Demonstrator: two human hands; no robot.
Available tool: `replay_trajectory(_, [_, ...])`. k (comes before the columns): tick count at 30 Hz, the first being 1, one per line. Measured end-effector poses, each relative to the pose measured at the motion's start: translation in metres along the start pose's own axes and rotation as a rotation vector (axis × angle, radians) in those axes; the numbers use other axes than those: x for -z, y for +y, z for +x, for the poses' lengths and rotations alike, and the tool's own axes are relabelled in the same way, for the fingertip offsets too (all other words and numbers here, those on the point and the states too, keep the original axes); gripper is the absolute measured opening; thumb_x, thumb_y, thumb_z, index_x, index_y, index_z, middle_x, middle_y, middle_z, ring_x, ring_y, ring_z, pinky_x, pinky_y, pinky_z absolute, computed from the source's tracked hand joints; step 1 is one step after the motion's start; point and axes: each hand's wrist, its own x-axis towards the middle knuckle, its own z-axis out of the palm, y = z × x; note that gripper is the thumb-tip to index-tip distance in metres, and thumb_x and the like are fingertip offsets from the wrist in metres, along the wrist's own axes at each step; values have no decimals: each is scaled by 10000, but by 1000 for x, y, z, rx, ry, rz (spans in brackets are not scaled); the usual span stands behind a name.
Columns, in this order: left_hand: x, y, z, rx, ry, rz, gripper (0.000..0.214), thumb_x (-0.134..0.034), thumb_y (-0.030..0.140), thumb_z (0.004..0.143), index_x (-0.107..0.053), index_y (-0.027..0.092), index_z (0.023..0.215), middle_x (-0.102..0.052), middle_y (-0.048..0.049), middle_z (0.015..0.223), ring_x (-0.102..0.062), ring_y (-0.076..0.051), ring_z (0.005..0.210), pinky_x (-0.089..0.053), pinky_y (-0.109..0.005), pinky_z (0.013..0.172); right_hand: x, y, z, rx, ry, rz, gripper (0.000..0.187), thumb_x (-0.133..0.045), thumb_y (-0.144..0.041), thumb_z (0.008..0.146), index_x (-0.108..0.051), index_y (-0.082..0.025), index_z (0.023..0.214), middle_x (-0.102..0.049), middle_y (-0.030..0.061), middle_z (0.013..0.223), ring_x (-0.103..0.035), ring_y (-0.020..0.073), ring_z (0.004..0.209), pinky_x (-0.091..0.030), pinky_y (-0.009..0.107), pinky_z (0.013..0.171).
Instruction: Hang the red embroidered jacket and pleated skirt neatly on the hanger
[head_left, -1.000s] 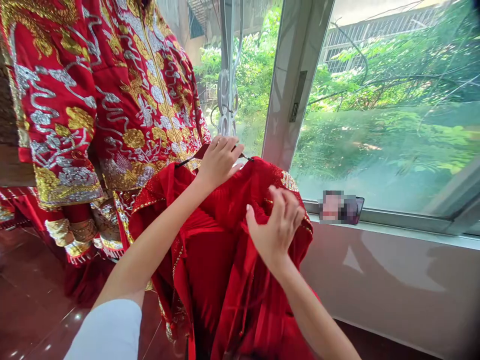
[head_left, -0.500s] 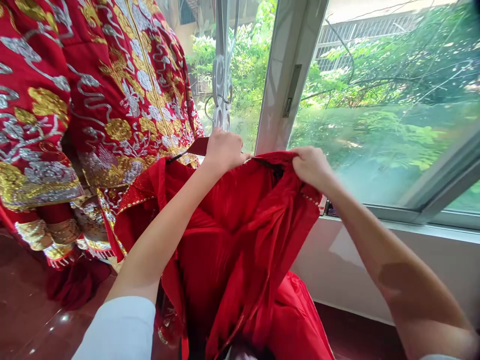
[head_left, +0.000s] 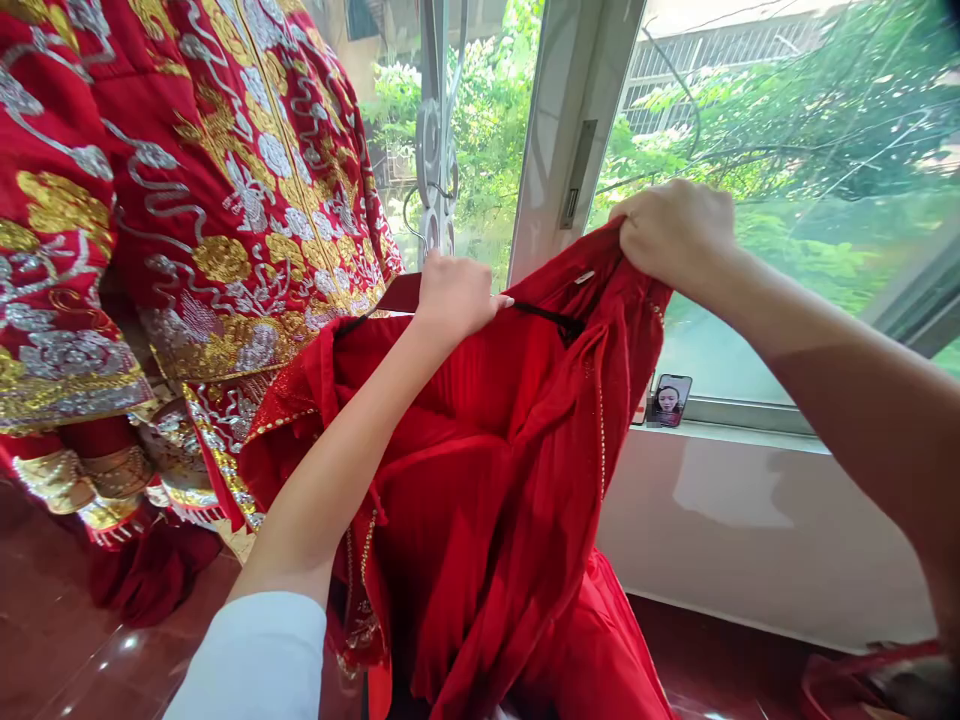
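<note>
My left hand point(head_left: 459, 293) is closed around the middle of a black hanger point(head_left: 546, 314), just under its wire hook. On the hanger hangs a red garment point(head_left: 450, 480) with gold beaded edging, its inside facing me. Up and to the right, my right hand point(head_left: 675, 230) grips the garment's right shoulder and neck edge and holds it raised off the hanger's arm. A small pale label shows inside the collar. The hanger's left end sits inside the left shoulder of the garment. My right fingertips are partly hidden by cloth.
Red jackets with gold and silver embroidery point(head_left: 247, 200) hang close on the left. Ahead is a sliding window point(head_left: 574, 150) with a scrolled metal bar point(head_left: 431, 150). A phone point(head_left: 669, 400) leans on the windowsill. Dark red cloth point(head_left: 150, 570) lies on the tiled floor.
My right hand has risen and moved right, lifting the garment's right shoulder away from the hanger and baring more of its arm. My left hand has stayed on the hanger. The phone has come into view.
</note>
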Motion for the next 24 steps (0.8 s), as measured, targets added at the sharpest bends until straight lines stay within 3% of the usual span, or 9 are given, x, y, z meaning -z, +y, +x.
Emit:
replay_trajectory(4, [3,2,-2,-1,-31,33,411,-542,525,851,-729,161,815,-677,-86,767,-628,-283,876,-353,-466,922,-7,2,16,-1,-84,-193,439,-338,-202,896,-698,50,881,-686,206,1024,-599,222,1071,-304,372,677])
replay_trajectory(8, [-3,2,-3,7,4,12,440,-513,531,861,-726,147,833,-679,-95,785,-619,-309,914,-326,-497,943,-15,-3,33,-15,-116,-219,655,-180,-316,890,-654,98,708,-653,220,1060,-567,242,1115,-312,391,666])
replay_trajectory(12, [-18,1,0,23,39,-3,400,-549,501,836,-721,140,830,-673,-94,777,-604,-324,942,-308,-513,957,0,-18,32,-66,-162,-226,706,-170,-391,886,-678,97,835,-645,217,1074,-562,283,1113,-312,415,651])
replay_trajectory(15, [-27,1,5,24,89,-28,362,-563,482,821,-718,155,825,-669,-82,770,-592,-323,958,-302,-518,962,30,-34,8,-117,-121,-246,589,-296,-397,919,-697,33,970,-641,218,1120,-567,309,1114,-326,427,674])
replay_trajectory(18, [-25,3,7,34,71,-29,341,-555,452,834,-718,152,844,-666,-89,794,-586,-307,953,-314,-497,949,50,-56,-35,-70,-104,-192,325,-446,-209,894,-728,-47,911,-676,175,977,-611,292,1027,-392,411,730])
replay_trajectory(21, [-12,4,5,9,-3,-25,291,-536,378,852,-719,159,909,-667,-89,814,-583,-288,932,-327,-478,917,40,-84,-86,116,-255,-149,215,-476,-63,777,-679,-88,709,-629,139,695,-632,256,748,-417,358,636])
replay_trajectory(24, [1,1,-3,-86,-61,-49,252,-542,288,829,-711,246,1011,-685,-55,856,-580,-266,937,-338,-452,883,5,-107,-128,301,-370,-103,151,-478,-90,787,-626,-117,785,-612,111,669,-595,227,614,-377,323,572])
